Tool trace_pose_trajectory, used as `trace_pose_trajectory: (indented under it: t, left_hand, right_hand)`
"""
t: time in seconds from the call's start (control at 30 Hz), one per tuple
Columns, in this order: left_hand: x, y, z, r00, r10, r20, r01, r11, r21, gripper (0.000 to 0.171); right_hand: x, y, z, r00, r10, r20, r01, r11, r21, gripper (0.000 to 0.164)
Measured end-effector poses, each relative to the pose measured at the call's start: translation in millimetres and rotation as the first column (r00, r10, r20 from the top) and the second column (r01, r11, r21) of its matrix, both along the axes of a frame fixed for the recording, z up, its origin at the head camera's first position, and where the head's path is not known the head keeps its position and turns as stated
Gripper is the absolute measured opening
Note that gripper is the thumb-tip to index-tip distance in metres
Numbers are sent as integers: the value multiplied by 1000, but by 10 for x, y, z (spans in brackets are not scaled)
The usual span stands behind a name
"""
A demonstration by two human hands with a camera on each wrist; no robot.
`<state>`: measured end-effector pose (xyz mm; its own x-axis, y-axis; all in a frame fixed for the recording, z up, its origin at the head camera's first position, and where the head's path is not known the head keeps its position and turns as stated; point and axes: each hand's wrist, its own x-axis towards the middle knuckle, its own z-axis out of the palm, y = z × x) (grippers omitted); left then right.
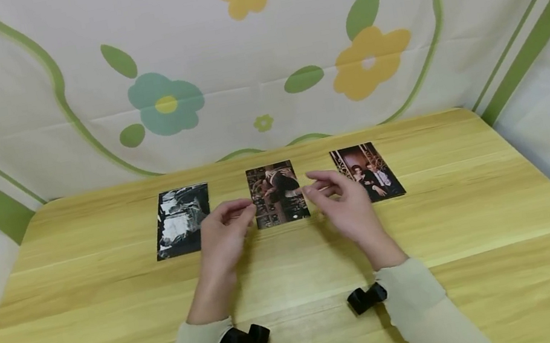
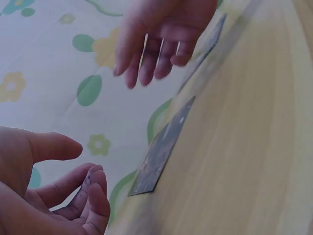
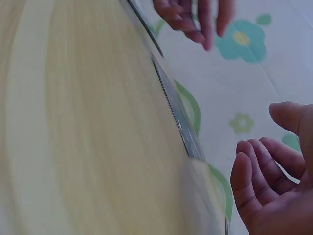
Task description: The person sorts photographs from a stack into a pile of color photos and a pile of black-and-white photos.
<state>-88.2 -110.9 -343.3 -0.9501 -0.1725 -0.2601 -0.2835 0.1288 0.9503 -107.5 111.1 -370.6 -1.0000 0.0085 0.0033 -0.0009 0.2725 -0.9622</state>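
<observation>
A photo card (image 1: 277, 192) lies flat on the table between the two hands, its picture dark brown. My left hand (image 1: 223, 232) hovers at its left edge, and my right hand (image 1: 345, 203) is at its right edge, both with loosely bent fingers. In the left wrist view, a gap shows between thumb and fingers of the left hand (image 2: 58, 188), and the card (image 2: 164, 149) lies below. Nothing is between the thumb and fingers of the right hand (image 3: 279, 178) in the right wrist view.
A black-and-white photo card (image 1: 179, 222) lies left of the middle one, partly behind the left hand. Another card (image 1: 377, 175), showing people, lies to the right. A flowered cloth (image 1: 242, 110) hangs behind the wooden table (image 1: 296, 290). Black bands (image 1: 244, 340) sit at both sleeves.
</observation>
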Motion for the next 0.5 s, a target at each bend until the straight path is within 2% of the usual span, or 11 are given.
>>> trace_pose_trajectory:
  t: [0.1,0.2,0.3,0.5]
  left_hand:
    - [1,30,-43,1000,3,-4,-3,999,-46,31]
    - [0,62,-71,1000,12,3,-12,997,-80,34]
    - [-4,102,-88,999,-10,36,13,996,-90,44]
    - [-35,154,-128,988,-120,97,131,984,-120,80]
  right_hand:
    - [30,113,-73,998,-40,42,43,997,-63,43]
    - [27,136,-128,995,-59,83,65,996,-68,43]
    - [6,120,-160,996,-53,78,53,999,1,44]
    - [-24,33,-197,999,9,47,-18,983,181,54]
